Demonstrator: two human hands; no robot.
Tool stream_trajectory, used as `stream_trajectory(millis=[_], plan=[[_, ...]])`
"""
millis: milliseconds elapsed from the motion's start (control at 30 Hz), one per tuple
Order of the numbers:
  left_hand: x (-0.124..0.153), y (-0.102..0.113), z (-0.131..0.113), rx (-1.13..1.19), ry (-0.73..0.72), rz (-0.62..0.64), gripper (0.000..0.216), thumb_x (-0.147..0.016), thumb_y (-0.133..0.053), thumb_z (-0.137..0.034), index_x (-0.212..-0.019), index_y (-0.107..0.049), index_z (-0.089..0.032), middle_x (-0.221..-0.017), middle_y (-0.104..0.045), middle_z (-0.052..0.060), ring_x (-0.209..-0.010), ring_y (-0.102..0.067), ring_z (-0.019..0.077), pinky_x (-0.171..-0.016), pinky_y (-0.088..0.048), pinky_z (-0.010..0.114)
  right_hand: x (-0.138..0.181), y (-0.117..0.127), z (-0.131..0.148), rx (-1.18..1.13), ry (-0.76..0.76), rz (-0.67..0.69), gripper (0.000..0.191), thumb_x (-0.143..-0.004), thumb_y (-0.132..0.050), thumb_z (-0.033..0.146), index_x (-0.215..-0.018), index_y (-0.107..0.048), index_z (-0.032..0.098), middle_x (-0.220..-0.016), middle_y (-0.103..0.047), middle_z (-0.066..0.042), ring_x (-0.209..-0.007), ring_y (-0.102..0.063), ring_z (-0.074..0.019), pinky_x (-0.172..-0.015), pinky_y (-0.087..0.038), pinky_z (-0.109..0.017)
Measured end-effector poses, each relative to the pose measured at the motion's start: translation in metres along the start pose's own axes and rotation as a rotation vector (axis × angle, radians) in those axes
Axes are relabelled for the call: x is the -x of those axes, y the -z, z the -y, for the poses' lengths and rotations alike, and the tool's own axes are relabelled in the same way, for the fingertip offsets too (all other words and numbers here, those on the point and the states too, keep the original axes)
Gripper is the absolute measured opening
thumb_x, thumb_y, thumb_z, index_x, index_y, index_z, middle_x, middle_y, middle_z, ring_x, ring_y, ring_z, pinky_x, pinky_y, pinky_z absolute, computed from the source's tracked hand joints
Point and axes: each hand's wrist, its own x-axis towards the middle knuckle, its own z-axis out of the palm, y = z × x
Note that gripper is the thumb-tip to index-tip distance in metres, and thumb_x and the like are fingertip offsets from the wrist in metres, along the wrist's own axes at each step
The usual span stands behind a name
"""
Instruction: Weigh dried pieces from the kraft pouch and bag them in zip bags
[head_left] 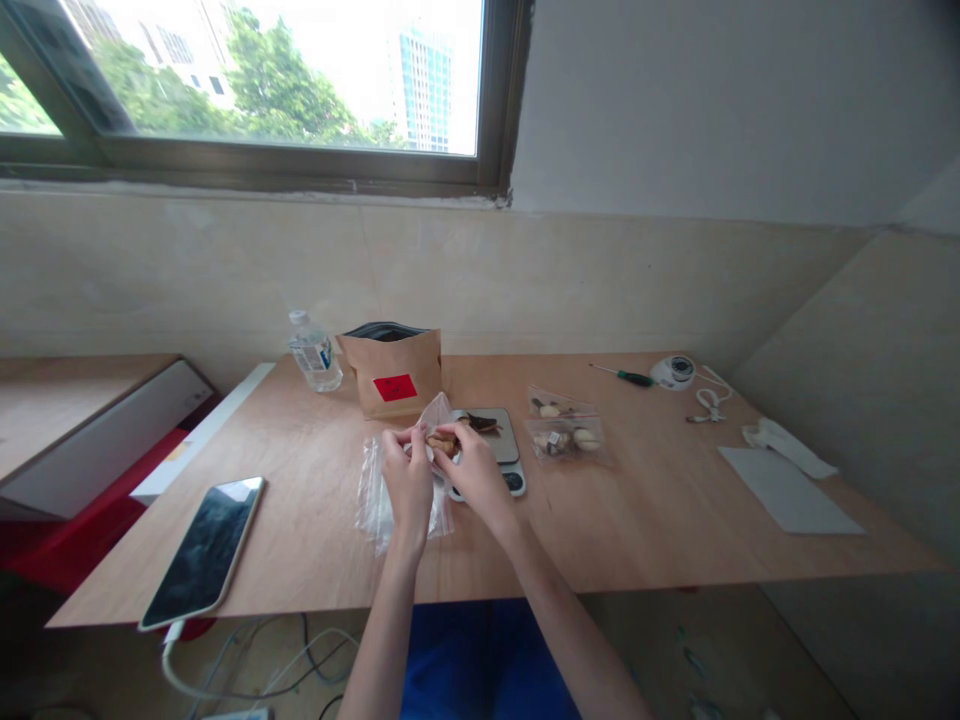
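My left hand pinches the edge of a small clear plastic bag held up over the wooden table. My right hand is closed on brown bits of dried food at the mouth of that bag. Just behind my hands lies a small digital scale with a few dark pieces on its plate. Under my left hand lies a pile of empty clear bags. A brown paper pouch with a red label stands open behind.
Two filled clear bags lie right of the scale. A phone on a cable rests at the front left. A water bottle, a green screwdriver, a tape roll, a white cord and grey paper are also here.
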Motion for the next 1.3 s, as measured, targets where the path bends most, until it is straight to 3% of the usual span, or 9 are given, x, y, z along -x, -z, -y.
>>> stream_trajectory(millis=[67, 167, 267, 333, 433, 533, 767, 1033, 1300], plan=[[0.0, 0.001, -0.003, -0.029, 0.002, -0.016, 0.017, -0.081, -0.049, -0.037, -0.077, -0.048, -0.02, -0.086, -0.066, 0.006, -0.08, -0.063, 0.0196, -0.07, -0.047, 0.03, 0.0, 0.002, 0.002, -0.037, 0.052, 0.025, 0.021, -0.082, -0.051, 0.019, -0.101, -0.06, 0.021, -0.1, -0.064, -0.004, -0.094, -0.059, -0.0173, -0.083, -0.046, -0.029], [-0.001, 0.003, -0.004, -0.048, -0.001, -0.058, 0.014, -0.082, -0.048, -0.033, -0.074, -0.045, -0.021, -0.094, -0.066, 0.007, -0.081, -0.063, 0.0186, -0.069, -0.047, 0.029, -0.007, 0.003, -0.007, -0.015, 0.069, -0.136, 0.022, -0.087, -0.04, 0.02, -0.096, -0.061, 0.02, -0.097, -0.063, -0.005, -0.093, -0.058, -0.0164, -0.083, -0.045, -0.028], [-0.003, 0.005, -0.002, -0.071, -0.006, -0.083, 0.014, -0.082, -0.047, -0.031, -0.073, -0.044, -0.021, -0.098, -0.066, 0.008, -0.081, -0.063, 0.0182, -0.068, -0.047, 0.028, -0.017, -0.001, -0.032, 0.179, 0.02, -0.223, 0.026, -0.088, -0.037, 0.02, -0.097, -0.061, 0.018, -0.098, -0.061, -0.009, -0.096, -0.055, -0.0196, -0.086, -0.042, -0.032], [-0.004, 0.006, 0.0, -0.072, -0.016, -0.093, 0.014, -0.081, -0.047, -0.03, -0.071, -0.044, -0.021, -0.1, -0.066, 0.008, -0.08, -0.064, 0.0182, -0.067, -0.047, 0.028, -0.021, -0.006, -0.052, 0.391, -0.054, -0.179, 0.027, -0.086, -0.045, 0.025, -0.106, -0.061, 0.018, -0.111, -0.057, -0.012, -0.105, -0.05, -0.025, -0.091, -0.038, -0.038], [-0.006, 0.007, 0.003, -0.055, -0.024, -0.098, 0.015, -0.08, -0.049, -0.03, -0.069, -0.043, -0.021, -0.099, -0.067, 0.008, -0.078, -0.064, 0.018, -0.065, -0.046, 0.027, -0.024, -0.014, -0.074, 0.658, -0.172, -0.075, 0.045, -0.08, -0.057, 0.038, -0.121, -0.055, 0.021, -0.131, -0.045, -0.016, -0.117, -0.04, -0.0332, -0.092, -0.032, -0.046], [-0.006, 0.007, 0.006, -0.029, -0.017, -0.09, 0.016, -0.079, -0.051, -0.031, -0.07, -0.043, -0.021, -0.097, -0.067, 0.006, -0.075, -0.064, 0.0175, -0.064, -0.047, 0.027, -0.025, -0.019, -0.082, 0.767, -0.209, -0.004, 0.048, -0.081, -0.057, 0.04, -0.126, -0.051, 0.026, -0.127, -0.048, -0.015, -0.117, -0.04, -0.0328, -0.092, -0.03, -0.046], [-0.008, 0.008, 0.008, -0.001, -0.008, -0.09, 0.016, -0.079, -0.052, -0.032, -0.07, -0.044, -0.021, -0.095, -0.066, 0.005, -0.074, -0.064, 0.0172, -0.064, -0.047, 0.028, -0.025, -0.009, -0.083, 0.819, -0.17, -0.009, 0.045, -0.083, -0.056, 0.037, -0.125, -0.051, 0.025, -0.105, -0.06, -0.011, -0.099, -0.047, -0.0273, -0.082, -0.034, -0.037], [-0.007, 0.005, 0.011, -0.007, -0.016, -0.076, 0.017, -0.079, -0.052, -0.035, -0.072, -0.047, -0.02, -0.089, -0.065, 0.004, -0.076, -0.062, 0.0183, -0.066, -0.048, 0.029, -0.026, 0.002, -0.098, 0.724, -0.065, -0.014, 0.033, -0.086, -0.044, 0.017, -0.117, -0.056, 0.015, -0.099, -0.062, -0.011, -0.094, -0.05, -0.0234, -0.082, -0.035, -0.033], [-0.007, 0.006, 0.014, -0.023, -0.024, -0.059, 0.019, -0.08, -0.051, -0.038, -0.074, -0.05, -0.02, -0.087, -0.064, 0.004, -0.078, -0.063, 0.019, -0.068, -0.049, 0.031, -0.027, 0.006, -0.099, 0.772, -0.05, 0.069, 0.026, -0.089, -0.046, 0.022, -0.108, -0.063, 0.025, -0.095, -0.06, -0.008, -0.093, -0.051, -0.0221, -0.081, -0.035, -0.032]])
